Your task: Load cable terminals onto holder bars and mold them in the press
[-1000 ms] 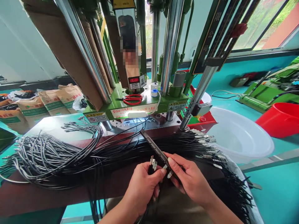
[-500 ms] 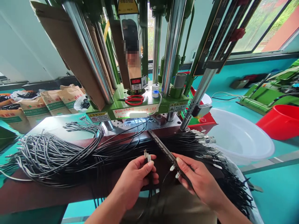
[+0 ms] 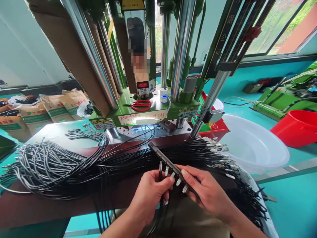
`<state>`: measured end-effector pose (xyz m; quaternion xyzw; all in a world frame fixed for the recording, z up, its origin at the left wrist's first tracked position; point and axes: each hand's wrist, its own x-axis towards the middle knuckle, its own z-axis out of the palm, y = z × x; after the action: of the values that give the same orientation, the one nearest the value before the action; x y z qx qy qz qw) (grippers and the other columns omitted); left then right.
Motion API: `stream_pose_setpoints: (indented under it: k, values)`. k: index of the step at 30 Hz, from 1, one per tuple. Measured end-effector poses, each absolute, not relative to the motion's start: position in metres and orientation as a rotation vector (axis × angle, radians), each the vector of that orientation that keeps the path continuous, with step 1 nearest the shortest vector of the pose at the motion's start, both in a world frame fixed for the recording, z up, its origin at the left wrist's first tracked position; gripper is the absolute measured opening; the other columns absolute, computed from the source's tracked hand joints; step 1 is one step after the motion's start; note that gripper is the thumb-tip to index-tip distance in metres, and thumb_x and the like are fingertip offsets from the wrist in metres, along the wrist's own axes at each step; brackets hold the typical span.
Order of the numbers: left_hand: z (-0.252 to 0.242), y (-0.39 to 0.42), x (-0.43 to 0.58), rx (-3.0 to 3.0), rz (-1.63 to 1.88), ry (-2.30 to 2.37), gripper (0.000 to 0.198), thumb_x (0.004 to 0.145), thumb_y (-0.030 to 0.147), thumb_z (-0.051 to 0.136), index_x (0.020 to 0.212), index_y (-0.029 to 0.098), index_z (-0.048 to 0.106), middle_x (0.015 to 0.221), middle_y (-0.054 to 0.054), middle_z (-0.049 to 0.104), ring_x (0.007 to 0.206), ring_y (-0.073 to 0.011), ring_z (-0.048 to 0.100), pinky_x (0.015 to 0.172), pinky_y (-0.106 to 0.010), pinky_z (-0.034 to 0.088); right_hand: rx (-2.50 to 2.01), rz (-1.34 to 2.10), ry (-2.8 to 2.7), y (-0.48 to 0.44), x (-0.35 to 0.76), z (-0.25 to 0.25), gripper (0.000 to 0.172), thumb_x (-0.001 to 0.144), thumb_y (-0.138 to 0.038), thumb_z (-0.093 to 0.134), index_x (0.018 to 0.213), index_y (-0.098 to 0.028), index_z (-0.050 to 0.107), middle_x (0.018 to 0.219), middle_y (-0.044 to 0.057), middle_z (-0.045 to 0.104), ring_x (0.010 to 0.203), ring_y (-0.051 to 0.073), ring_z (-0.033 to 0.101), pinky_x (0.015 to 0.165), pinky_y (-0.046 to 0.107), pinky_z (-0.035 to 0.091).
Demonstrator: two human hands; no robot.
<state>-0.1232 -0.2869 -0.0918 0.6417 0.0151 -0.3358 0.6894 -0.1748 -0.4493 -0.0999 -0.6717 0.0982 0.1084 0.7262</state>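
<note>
My right hand (image 3: 206,191) grips the near end of a long black fixture bar (image 3: 164,159) that slants up to the left, above a brown bench (image 3: 37,208). Three silver cable plugs (image 3: 178,182) sit side by side along the bar near my fingers. My left hand (image 3: 151,193) pinches a few black cables; their silver plug tips (image 3: 163,169) touch the bar just left of the seated ones. A thick spread of black cables (image 3: 74,165) with metal ends lies across the bench under both hands.
A green vertical press (image 3: 148,112) with steel columns stands right behind the bench; red scissors (image 3: 141,105) lie on its base. A white basin (image 3: 252,142) and a red tub (image 3: 296,127) are at the right. Brown sacks (image 3: 49,109) stand at the left.
My left hand moved right and brought its plugs against the bar. More plugs now sit on the bar than half a second ago. The right hand drew the bar slightly nearer and lower.
</note>
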Motion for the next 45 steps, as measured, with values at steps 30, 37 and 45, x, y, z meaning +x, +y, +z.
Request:
stream_pose_setpoints:
  k: [30,37,45]
  values:
    - [-0.093,-0.278,-0.121,1.516,-0.697,0.025,0.028,0.075,0.038,0.066,0.079,0.014,0.052,0.063,0.000,0.058,0.039,-0.0032,0.037,0.038,-0.018,0.025,-1.600,0.302,0.242,-0.460,-0.179,-0.099,0.058,0.088,-0.056,0.049,0.132,-0.018,0.053,0.056,-0.003,0.043,0.045,0.007,0.040,0.033,0.014,0.030]
    - [-0.093,-0.277,-0.118,1.553,-0.734,0.009,0.028,0.075,0.038,0.065,0.080,0.013,0.054,0.062,0.000,0.059,0.039,-0.0035,0.037,0.038,-0.018,0.025,-1.616,0.329,0.226,-0.460,-0.180,-0.098,0.057,0.088,-0.056,0.048,0.131,-0.019,0.053,0.057,-0.004,0.042,0.044,0.006,0.040,0.033,0.013,0.029]
    - [-0.091,-0.280,-0.118,1.506,-0.744,0.034,0.024,0.074,0.033,0.065,0.076,0.013,0.052,0.058,0.000,0.058,0.038,-0.0030,0.034,0.037,-0.018,0.023,-1.702,0.265,0.104,-0.459,-0.178,-0.100,0.047,0.091,-0.050,0.046,0.127,-0.022,0.058,0.079,0.001,0.048,0.048,0.005,0.045,0.038,0.017,0.033]
